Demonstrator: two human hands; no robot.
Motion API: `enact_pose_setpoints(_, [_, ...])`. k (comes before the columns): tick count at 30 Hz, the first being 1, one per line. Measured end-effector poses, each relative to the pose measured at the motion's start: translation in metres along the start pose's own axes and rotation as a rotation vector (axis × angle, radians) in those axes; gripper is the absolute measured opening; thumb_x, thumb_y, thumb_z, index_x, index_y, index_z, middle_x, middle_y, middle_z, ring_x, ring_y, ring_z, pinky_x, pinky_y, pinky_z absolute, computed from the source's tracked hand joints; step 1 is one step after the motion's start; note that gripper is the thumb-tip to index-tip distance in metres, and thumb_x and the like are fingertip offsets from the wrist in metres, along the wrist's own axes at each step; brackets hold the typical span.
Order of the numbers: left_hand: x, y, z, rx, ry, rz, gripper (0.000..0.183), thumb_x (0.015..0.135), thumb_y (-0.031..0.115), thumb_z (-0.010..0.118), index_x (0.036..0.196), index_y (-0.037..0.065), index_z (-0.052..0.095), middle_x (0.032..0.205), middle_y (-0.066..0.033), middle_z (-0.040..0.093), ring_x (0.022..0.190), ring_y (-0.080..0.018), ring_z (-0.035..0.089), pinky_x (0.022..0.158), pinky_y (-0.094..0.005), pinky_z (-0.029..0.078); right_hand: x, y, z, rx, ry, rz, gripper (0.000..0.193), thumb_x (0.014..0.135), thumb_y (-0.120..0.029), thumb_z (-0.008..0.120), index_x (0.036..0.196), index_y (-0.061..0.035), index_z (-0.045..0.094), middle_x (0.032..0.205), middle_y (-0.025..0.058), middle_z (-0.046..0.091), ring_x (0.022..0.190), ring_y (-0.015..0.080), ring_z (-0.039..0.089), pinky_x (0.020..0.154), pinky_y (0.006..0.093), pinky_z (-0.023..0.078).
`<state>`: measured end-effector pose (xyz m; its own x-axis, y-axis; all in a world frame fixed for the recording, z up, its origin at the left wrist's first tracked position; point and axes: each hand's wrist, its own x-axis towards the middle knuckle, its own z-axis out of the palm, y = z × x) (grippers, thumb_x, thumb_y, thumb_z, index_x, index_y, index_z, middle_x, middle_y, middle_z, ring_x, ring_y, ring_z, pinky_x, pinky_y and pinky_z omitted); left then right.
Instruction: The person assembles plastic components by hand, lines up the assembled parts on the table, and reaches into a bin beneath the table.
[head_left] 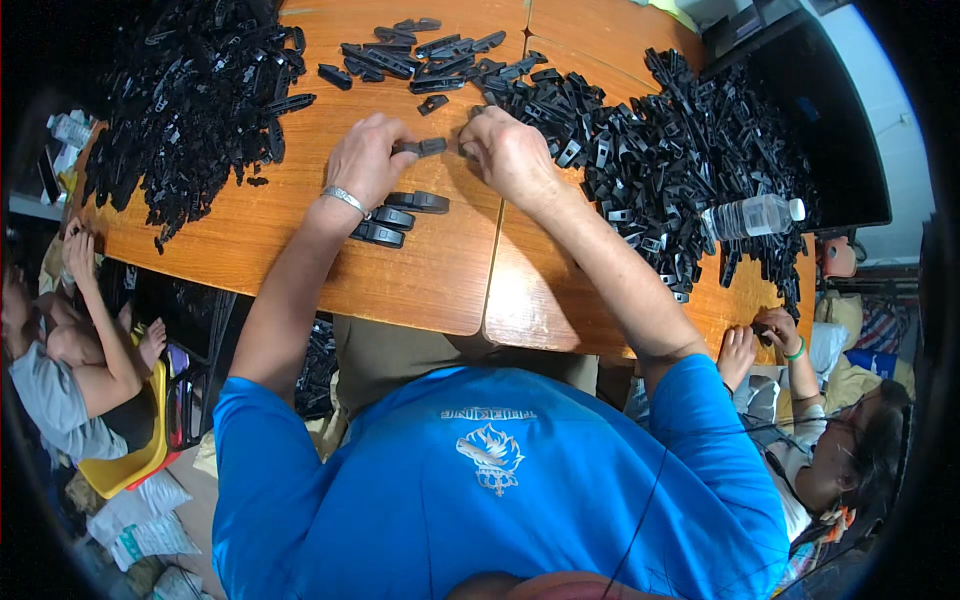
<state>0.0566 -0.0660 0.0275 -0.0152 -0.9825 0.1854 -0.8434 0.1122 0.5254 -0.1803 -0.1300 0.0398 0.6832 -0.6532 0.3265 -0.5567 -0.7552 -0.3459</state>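
Observation:
My left hand (370, 160), a metal bracelet at its wrist, is closed on a slim black plastic piece (430, 147) that sticks out to the right past the thumb. Just across from it, my right hand (508, 150) has its fingers curled in a pinch. Something small and dark seems to show at those fingertips, too hidden to name. Below my left hand lie several rounded black plastic pieces (416, 202) side by side on the wooden table (420, 285). Beyond both hands is a loose group of long black pieces (440, 68), with a short one (432, 104) apart from it.
A large heap of small black parts (190, 110) covers the table's left; another heap (650, 150) spreads across the right. A clear water bottle (752, 217) lies on the right heap. Other people's hands (765, 340) work at the right edge, and a person (75, 370) sits left.

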Motion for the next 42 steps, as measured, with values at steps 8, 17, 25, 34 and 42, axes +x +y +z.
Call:
enact_pose_setpoints(8, [-0.004, 0.011, -0.001, -0.757, -0.107, -0.147, 0.025, 0.099, 0.017, 0.079, 0.121, 0.007, 0.077, 0.105, -0.005, 0.075, 0.092, -0.016, 0.072, 0.08, -0.0287, 0.057, -0.002, -0.028, 0.011, 1.04, 0.196, 0.509, 0.002, 0.103, 0.003, 0.069, 0.104, 0.0009, 0.069, 0.083, 0.0025, 0.072, 0.063, 0.0076, 0.067, 0.056, 0.0259, 0.055])
enact_pose_setpoints(17, [-0.007, 0.017, -0.002, -1.188, -0.127, -0.351, 0.027, 0.102, 0.009, 0.074, 0.128, 0.0, 0.07, 0.101, -0.002, 0.075, 0.084, -0.0062, 0.068, 0.075, -0.0188, 0.053, -0.007, -0.031, 0.007, 0.721, 0.154, 0.258, 0.015, 0.094, 0.0, 0.077, 0.107, -0.0017, 0.071, 0.09, 0.0068, 0.073, 0.068, 0.0143, 0.069, 0.062, 0.0325, 0.057])
enact_pose_setpoints(25, [-0.002, 0.011, 0.007, -1.055, -0.031, -0.193, 0.029, 0.097, 0.005, 0.076, 0.125, -0.002, 0.071, 0.101, -0.0055, 0.075, 0.082, -0.011, 0.07, 0.077, -0.0238, 0.057, 0.002, -0.032, 0.002, 0.034, 0.172, 0.05, 0.027, 0.085, -0.012, 0.088, 0.109, -0.0061, 0.078, 0.101, 0.0127, 0.073, 0.087, 0.0349, 0.075, 0.074, 0.042, 0.062])
enact_pose_setpoints(34, [-0.012, -0.021, 0.006, -0.12, 0.011, 0.037, 0.024, 0.088, 0.014, 0.085, 0.11, 0.006, 0.08, 0.109, -0.0106, 0.07, 0.109, -0.0318, 0.067, 0.095, -0.0432, 0.055, -0.005, -0.021, 0.023, 0.079, 0.131, 0.149, 0.029, 0.081, -0.014, 0.091, 0.107, -0.0088, 0.081, 0.104, 0.0092, 0.072, 0.091, 0.033, 0.075, 0.077, 0.043, 0.061])
enact_pose_setpoints(42, [-0.01, -0.026, 0.012, -0.22, 0.034, 0.034, 0.017, 0.086, 0.011, 0.085, 0.102, 0.007, 0.08, 0.105, -0.0095, 0.068, 0.107, -0.0325, 0.065, 0.092, -0.0445, 0.055, -0.001, -0.004, 0.023, 0.082, 0.099, 0.112, 0.03, 0.078, -0.014, 0.092, 0.105, -0.0077, 0.082, 0.095, 0.0086, 0.071, 0.087, 0.0323, 0.074, 0.075, 0.0416, 0.061])
